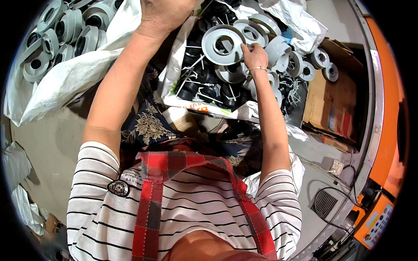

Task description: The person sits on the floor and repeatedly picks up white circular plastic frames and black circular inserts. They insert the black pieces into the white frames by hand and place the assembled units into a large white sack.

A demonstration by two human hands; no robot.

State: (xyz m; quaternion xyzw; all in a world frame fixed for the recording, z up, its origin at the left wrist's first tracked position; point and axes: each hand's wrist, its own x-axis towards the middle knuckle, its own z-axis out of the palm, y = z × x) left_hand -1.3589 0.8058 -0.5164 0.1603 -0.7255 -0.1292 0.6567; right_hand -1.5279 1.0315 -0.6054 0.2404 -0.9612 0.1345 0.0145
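My right hand (254,56), with a bangle at the wrist, pinches the rim of a grey plastic flanged ring (217,54) held over an open white sack (183,93). Inside the sack lie several black ring parts (204,93) with white strips, and more grey rings (278,54). My left hand (163,15) reaches to the top edge of the view over the sack's far side; its fingers are cut off, so what it holds is hidden.
A second white sack (61,82) at the upper left holds several grey flanged rings (65,30). Cardboard boxes (331,100) sit at the right, with loose grey rings (320,58) on top. An orange machine (389,130) with cables runs along the right edge.
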